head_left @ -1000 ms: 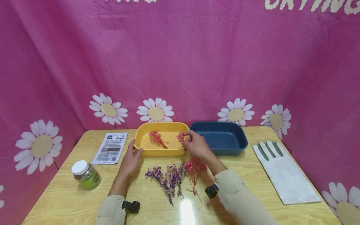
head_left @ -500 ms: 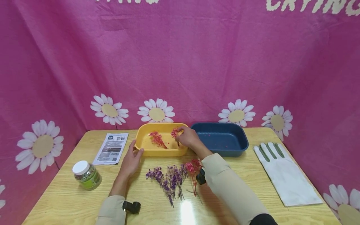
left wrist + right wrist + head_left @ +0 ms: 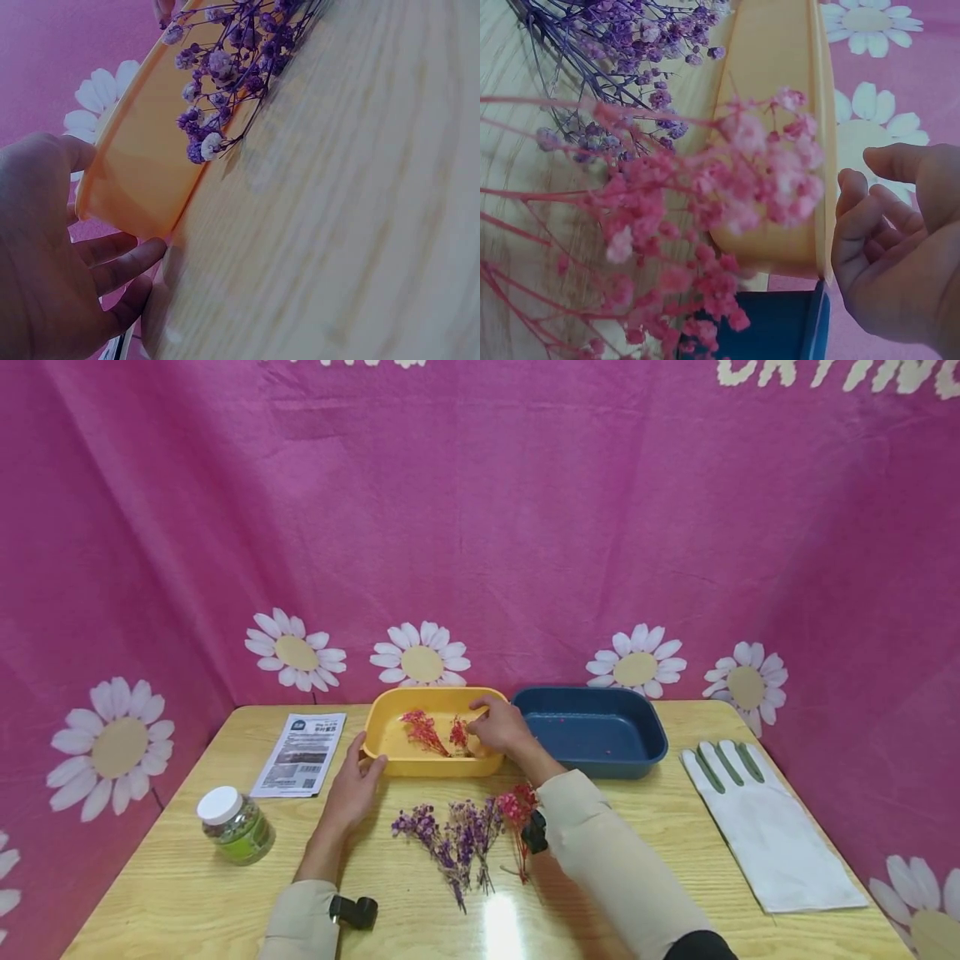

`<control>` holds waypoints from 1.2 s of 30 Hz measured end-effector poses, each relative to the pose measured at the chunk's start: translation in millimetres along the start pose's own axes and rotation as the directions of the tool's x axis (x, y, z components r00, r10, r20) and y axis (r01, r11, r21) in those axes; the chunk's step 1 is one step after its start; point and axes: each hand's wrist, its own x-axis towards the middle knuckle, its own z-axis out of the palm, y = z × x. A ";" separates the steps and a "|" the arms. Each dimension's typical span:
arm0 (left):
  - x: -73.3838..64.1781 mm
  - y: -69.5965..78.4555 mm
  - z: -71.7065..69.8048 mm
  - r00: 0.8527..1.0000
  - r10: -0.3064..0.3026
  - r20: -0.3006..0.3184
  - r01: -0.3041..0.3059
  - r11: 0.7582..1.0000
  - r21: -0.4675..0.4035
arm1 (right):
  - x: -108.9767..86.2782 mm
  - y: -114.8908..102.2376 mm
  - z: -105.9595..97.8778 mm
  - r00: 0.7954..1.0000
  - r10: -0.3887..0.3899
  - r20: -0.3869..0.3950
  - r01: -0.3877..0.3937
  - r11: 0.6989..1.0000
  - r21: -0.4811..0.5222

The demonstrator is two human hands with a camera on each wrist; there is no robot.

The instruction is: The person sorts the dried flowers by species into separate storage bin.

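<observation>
My left hand [image 3: 354, 789] holds the left front corner of the yellow tray [image 3: 427, 767], thumb and fingers on either side of the corner; the left wrist view shows the fingers [image 3: 120, 262] against its end. Over the tray's right end is my right hand [image 3: 501, 727]. In the right wrist view its thumb stands apart from loosely curled fingers, with nothing between them. Two sprigs of red dried flowers lie inside the tray: a larger one [image 3: 423, 731] at the left and a smaller one [image 3: 459, 734] beside the right hand.
Purple dried flowers [image 3: 453, 843] and a red bunch [image 3: 517, 810] lie in front of the tray. To its right stands a blue tray [image 3: 588, 739] with tiny red bits. A printed packet [image 3: 300, 756], a white-capped jar [image 3: 238, 828] and a glove [image 3: 772, 835] lie around.
My right hand has moved left from the tray's right rim with the smaller red sprig, then let go of it inside the yellow tray. The left hand has stayed at its corner.
</observation>
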 end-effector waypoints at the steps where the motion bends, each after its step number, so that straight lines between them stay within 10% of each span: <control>1: 0.2 0.1 0.1 1.000 0.001 -0.002 -0.001 1.000 -0.001 | -1.4 -0.2 -1.4 1.000 -0.004 -0.001 0.004 1.000 0.006; 16: 0.5 3.5 -0.3 1.000 0.021 -0.005 -0.021 1.000 0.006 | -28.5 12.0 -21.2 0.994 -0.109 0.012 0.107 0.988 0.114; 36: -0.2 1.9 1.0 1.000 0.016 -0.005 -0.016 1.000 0.000 | -81.3 33.1 -12.7 0.969 -0.225 -0.107 0.226 0.974 -0.003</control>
